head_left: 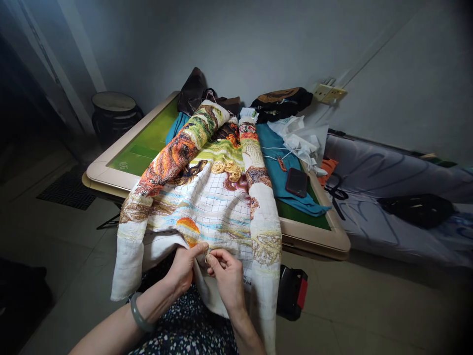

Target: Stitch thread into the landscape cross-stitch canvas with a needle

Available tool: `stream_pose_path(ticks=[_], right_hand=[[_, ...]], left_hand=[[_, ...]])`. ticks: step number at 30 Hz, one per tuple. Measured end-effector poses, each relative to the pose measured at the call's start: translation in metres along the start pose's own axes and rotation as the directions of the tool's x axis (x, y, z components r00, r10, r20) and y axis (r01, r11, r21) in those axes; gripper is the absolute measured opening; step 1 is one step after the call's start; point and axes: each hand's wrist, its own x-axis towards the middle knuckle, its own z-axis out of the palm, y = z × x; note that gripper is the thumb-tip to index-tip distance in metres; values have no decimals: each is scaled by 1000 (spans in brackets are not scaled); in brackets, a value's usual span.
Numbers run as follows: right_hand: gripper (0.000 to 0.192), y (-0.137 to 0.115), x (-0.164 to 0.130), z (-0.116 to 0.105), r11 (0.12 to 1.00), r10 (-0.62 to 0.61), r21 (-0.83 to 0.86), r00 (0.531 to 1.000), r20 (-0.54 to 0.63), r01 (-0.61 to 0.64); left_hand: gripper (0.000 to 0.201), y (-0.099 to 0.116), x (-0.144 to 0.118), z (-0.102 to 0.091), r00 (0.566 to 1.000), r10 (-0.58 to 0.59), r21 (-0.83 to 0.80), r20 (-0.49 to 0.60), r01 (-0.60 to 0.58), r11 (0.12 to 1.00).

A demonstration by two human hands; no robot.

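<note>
A large cross-stitch cloth [207, 202] with a printed grid lies over the table edge and hangs to my lap, its two sides rolled up. My left hand [186, 266] grips its lower edge below an orange stitched sun [187, 228], thumb on top. Close by on the right, my right hand [225, 271] is closed in a pinch at the same edge. Whatever thin thing its fingertips hold, perhaps a needle or thread, is too small to make out. Bundles of yellow thread [227, 170] rest on the cloth's middle.
The green-topped table [105, 160] has a pale raised rim. On its right lie a phone [296, 182], a small orange tool [282, 164], a teal cloth [306, 204] and crumpled white plastic [295, 133]. A black and red case [292, 293] is below the table's edge.
</note>
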Motion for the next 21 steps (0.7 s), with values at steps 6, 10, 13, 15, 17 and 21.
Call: stream_pose_path(ticks=[6, 10, 13, 15, 17, 21], right_hand=[[14, 6, 0, 5, 998, -62, -13, 997, -54, 61], [15, 9, 0, 6, 994, -105, -25, 992, -76, 104], [16, 10, 0, 6, 992, -124, -46, 988, -87, 120], [16, 11, -1, 6, 991, -125, -53, 987, -96, 120], [17, 11, -1, 7, 993, -115, -44, 988, -103, 111], [20, 10, -1, 9, 996, -88, 1, 991, -103, 89]], left_hand=[[39, 5, -2, 3, 998, -45, 3, -41, 46, 999], [31, 3, -1, 1, 995, -88, -12, -49, 88, 996], [26, 0, 0, -1, 993, -113, -18, -44, 112, 994], [24, -1, 1, -1, 992, -122, -14, -41, 121, 993], [23, 0, 0, -1, 992, -124, -14, -38, 124, 992], [20, 2, -2, 0, 988, -152, -34, -33, 151, 988]])
